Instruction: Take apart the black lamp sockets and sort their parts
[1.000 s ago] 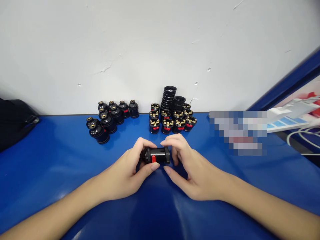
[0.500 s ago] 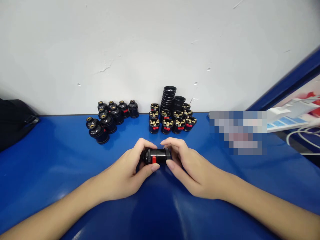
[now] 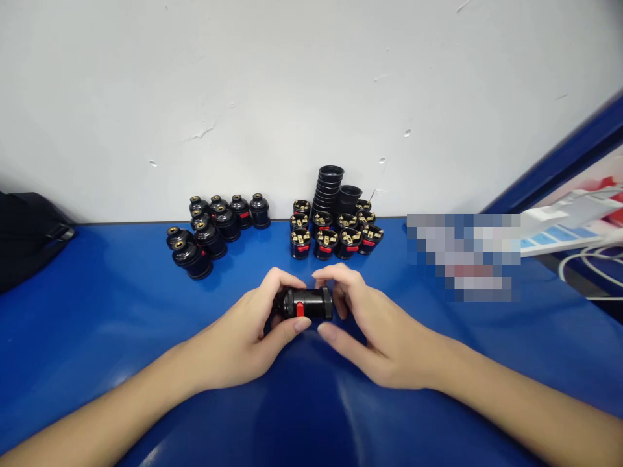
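Observation:
A black lamp holder with a red switch lies sideways between my hands, above the blue table. My left hand is closed around its domed left end, thumb below the red switch and fingers over the top. At the ringed right end, my right hand is open, its thumb standing apart from the ring and its fingers curved behind. Whether those far fingers touch the ring cannot be made out. Beyond my hands stand several lamp holder bodies with brass contacts facing up and red switches.
Closed black lamp holders stand in a group at the back left. Behind the open bodies rises a stack of black threaded rings. A dark bag is at the left edge, and white cables hang at the right.
My right thumb has come away from the ring end, so that hand has opened. The lamp holder stays in my left hand, nearly unmoved.

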{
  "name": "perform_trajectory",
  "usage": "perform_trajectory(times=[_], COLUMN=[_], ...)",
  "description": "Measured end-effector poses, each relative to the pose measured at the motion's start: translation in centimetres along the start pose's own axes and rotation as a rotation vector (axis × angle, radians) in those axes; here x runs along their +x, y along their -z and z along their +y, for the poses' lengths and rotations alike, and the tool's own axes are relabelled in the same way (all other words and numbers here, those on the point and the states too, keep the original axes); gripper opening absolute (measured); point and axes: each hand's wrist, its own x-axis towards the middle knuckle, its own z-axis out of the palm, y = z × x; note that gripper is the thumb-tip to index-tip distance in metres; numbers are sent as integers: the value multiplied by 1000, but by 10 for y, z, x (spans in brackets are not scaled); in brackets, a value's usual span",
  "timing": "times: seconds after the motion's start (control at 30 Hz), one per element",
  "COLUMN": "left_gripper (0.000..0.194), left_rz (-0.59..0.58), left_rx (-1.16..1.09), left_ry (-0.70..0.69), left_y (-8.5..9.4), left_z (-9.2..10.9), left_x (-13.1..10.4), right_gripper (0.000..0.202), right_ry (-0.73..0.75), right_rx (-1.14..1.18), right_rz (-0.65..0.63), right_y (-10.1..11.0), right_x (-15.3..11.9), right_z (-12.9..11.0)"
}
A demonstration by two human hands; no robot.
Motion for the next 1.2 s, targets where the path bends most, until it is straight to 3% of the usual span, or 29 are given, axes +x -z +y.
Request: perform_trajectory(times=[0.1,0.23,0.37,0.5,0.67,0.83,0.93,1.0,1.13,1.2], left_gripper=[28,28,28,28,27,25,26,27,27,28], left_rz=[-3,-8,-3,-3,-2,-14,-6,-12,-16,-8], left_rx=[4,7,-1,1,3,-14,13,15,-8,1], left_ry=[3,-1,0,3,-9,-16,-17,-10,-11,-14], left_y=[0,0,0,0,1,0,1,1,1,1], left_z=[0,1,0,-1,-1,-1,1,1,1,1], left_x=[0,1,1,1,2,1,0,0,1,1], right_gripper=[39,52,36,56,36,62,37,32,62,55], right_ry=[-21,34,-32,26,-71,-65,-109,-107,-47,-62], right_rx=[6,-11,17,-18,42,54,89,95,55,52], right_rz=[-13,21,-21,17,-37,0,-37,-52,-2,-4], right_y=[0,1,1,1,1,2,3,4,4,4], right_x=[0,0,1,1,0,-1,1,2,1,1], right_z=[-1,-1,-2,-2,-2,-2,-3,-3,-5,-5])
